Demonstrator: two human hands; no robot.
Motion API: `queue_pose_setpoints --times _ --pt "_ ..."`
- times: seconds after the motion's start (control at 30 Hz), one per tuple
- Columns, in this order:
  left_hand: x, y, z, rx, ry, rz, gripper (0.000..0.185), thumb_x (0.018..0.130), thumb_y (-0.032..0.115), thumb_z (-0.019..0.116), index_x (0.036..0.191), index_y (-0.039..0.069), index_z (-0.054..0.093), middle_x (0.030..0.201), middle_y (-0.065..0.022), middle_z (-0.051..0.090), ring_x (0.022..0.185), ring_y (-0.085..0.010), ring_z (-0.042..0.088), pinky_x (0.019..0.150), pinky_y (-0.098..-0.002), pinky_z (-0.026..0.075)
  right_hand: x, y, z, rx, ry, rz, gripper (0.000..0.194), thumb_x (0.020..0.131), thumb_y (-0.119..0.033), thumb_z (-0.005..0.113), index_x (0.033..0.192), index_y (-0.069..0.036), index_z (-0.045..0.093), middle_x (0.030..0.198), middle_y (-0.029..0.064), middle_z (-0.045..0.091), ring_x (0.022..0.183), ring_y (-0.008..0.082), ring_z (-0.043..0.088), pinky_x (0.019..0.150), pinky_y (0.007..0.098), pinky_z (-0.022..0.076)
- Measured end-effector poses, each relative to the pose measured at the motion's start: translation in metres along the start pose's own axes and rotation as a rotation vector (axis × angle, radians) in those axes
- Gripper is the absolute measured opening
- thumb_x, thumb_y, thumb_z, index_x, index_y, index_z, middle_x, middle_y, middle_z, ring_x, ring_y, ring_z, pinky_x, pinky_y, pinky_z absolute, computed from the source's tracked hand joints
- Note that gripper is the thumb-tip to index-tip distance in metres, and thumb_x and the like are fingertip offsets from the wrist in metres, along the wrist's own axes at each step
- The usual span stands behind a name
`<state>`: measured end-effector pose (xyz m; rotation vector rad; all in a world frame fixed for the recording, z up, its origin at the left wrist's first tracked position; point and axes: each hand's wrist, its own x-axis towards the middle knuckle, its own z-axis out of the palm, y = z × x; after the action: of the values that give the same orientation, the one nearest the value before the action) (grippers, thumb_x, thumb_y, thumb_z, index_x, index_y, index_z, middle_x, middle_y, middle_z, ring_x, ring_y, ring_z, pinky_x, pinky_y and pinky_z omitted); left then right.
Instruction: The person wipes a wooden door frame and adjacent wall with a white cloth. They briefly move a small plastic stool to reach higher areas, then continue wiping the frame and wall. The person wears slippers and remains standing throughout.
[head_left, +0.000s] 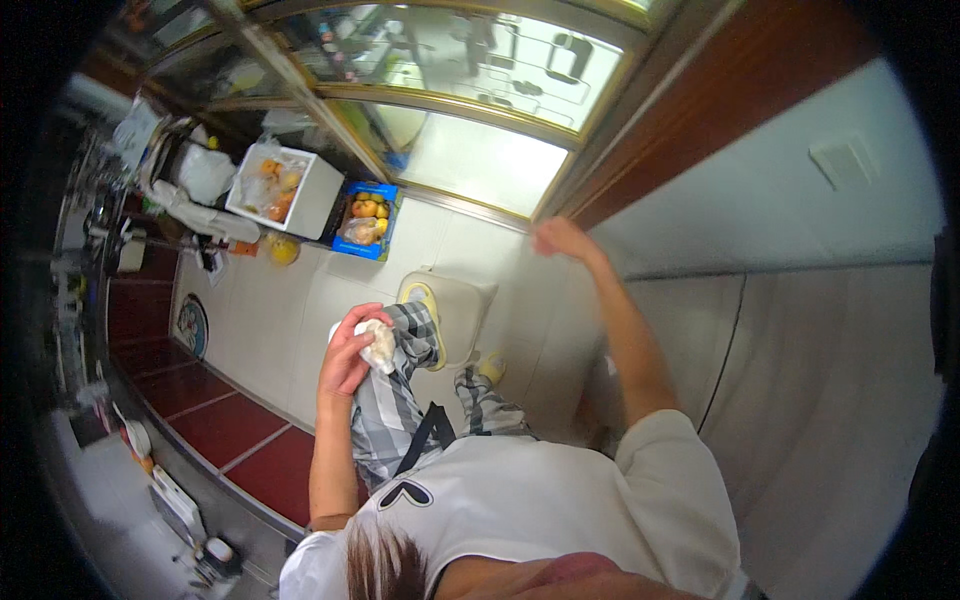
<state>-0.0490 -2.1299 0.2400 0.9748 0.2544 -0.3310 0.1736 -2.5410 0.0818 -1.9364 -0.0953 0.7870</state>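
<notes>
In my left hand is a crumpled off-white wad, perhaps cloth or paper, gripped between thumb and fingers above my checked trousers. My right hand is stretched out near the foot of the brown door frame. It is blurred, its fingers look curled, and I cannot tell whether it touches the frame or holds anything. Below lies a beige plastic stool or bin, and one foot in a yellow slipper is on or above it.
A white foam box of bagged fruit and a blue carton of fruit stand by the glass sliding door. A yellow round fruit lies nearby. Dark red cabinets under a counter run along the left; a pale wall rises at right.
</notes>
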Motion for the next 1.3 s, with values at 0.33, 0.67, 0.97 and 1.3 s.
queue_pose_setpoints --times 0.33,0.67,0.97,1.3 --pt "0.001 0.016 -0.005 1.259 0.136 0.519 0.029 0.092 -0.002 0.061 0.120 0.002 0.063 0.113 -0.0176 0.062 0.107 -0.0341 0.063 0.095 -0.0387 0.051 -0.185 -0.334 -0.190 -1.778 1.050 -0.798 0.005 0.087 -0.008 0.060 0.091 -0.010 0.059 0.091 0.0108 0.063 0.090 0.0305 0.061 0.084 0.0461 0.0488" --pt "0.034 0.022 -0.046 1.532 -0.326 0.690 0.034 0.079 0.000 0.065 0.112 0.006 0.063 0.111 -0.0145 0.058 0.106 -0.0354 0.060 0.088 -0.0451 0.051 -0.267 -0.368 -0.253 -2.182 1.198 -0.814 0.017 0.094 -0.018 0.075 0.107 -0.007 0.074 0.111 0.0087 0.075 0.107 0.0242 0.068 0.095 0.0412 0.0499" --pt "0.077 0.013 -0.060 1.447 -0.405 0.442 0.027 0.085 0.008 0.062 0.112 0.006 0.065 0.118 -0.0192 0.061 0.115 -0.0379 0.060 0.098 -0.0470 0.052 -0.280 -0.348 -0.223 -1.994 0.823 -0.425 0.024 0.087 -0.009 0.070 0.110 -0.004 0.067 0.134 0.0154 0.065 0.125 0.0273 0.060 0.093 0.0426 0.0414" --pt "0.037 0.043 -0.061 1.365 -0.221 0.061 0.036 0.087 0.003 0.059 0.122 0.009 0.058 0.124 -0.0193 0.054 0.114 -0.0413 0.059 0.094 -0.0505 0.053 -0.283 -0.338 -0.210 -1.984 0.502 -0.005 0.040 0.093 -0.015 0.066 0.131 -0.001 0.062 0.148 0.0196 0.053 0.141 0.0334 0.047 0.107 0.0492 0.0418"
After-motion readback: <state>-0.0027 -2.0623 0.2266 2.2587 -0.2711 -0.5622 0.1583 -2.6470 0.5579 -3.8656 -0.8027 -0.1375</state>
